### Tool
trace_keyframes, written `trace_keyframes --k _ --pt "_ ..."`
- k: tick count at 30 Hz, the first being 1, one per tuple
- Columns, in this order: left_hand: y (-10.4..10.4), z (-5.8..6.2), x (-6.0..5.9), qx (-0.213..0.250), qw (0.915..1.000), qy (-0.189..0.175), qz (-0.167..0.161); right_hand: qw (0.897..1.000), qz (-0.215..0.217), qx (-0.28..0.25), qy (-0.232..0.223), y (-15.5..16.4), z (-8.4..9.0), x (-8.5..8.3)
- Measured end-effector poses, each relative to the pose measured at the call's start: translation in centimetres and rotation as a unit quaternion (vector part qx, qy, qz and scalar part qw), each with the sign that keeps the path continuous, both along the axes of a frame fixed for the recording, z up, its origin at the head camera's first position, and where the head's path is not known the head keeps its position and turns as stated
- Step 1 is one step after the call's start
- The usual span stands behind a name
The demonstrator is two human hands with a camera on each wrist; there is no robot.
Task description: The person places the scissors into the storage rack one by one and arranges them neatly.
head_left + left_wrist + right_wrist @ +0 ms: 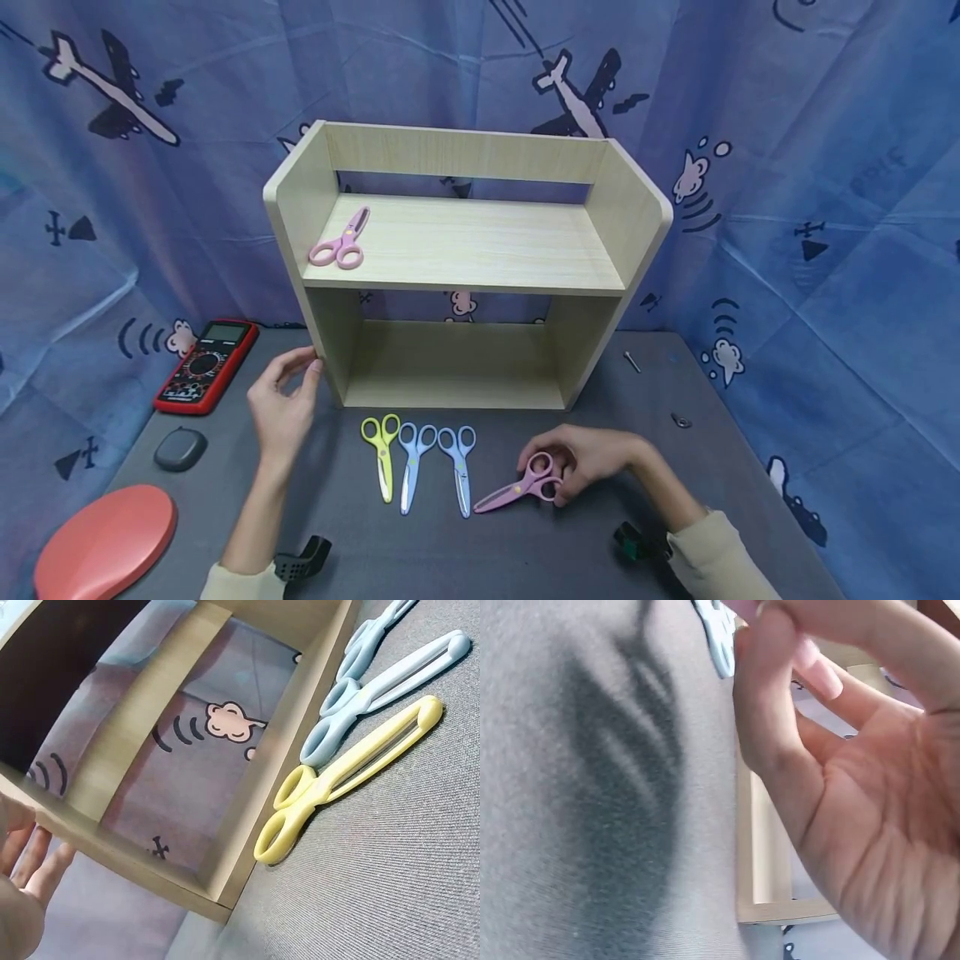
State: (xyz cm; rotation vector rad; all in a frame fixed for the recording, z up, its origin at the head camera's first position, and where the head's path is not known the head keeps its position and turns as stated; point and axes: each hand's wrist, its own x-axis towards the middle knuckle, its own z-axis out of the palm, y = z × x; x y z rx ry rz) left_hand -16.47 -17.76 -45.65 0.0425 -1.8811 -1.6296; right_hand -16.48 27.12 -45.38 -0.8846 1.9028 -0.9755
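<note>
My right hand (585,457) pinches a pair of pink scissors (514,493) by the handles, blades pointing left. In the right wrist view, thumb and fingers meet on the pink handle at the top. Against the left side panel of a pale wooden two-tier shelf (453,392) rest the fingertips of my left hand (285,408). Left of the pink pair, yellow scissors (383,458) and two light blue pairs, one in the middle (412,468) and one at the right (459,471), lie in a row before the shelf. More pink scissors (347,242) lie on the upper tier's left end.
At the left stand a red multimeter (206,367), a small dark grey rounded case (180,449) and a coral round object (105,546). Towards the table's right edge lie a screw (632,362) and a small metal piece (681,421). A patterned blue curtain (787,208) hangs behind.
</note>
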Motion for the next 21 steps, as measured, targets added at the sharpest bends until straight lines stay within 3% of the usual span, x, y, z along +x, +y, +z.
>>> trace_keyframes --k 12,21 --pt "-0.9 -0.6 -0.2 -0.018 0.9997 -0.016 -0.010 0.999 0.006 -0.028 -0.033 -0.1 2.3 1.6" --pt "-1.3 -1.1 -0.4 -0.010 0.9993 -0.029 -0.022 0.992 -0.067 -0.106 0.023 -0.7 5.8 3.0"
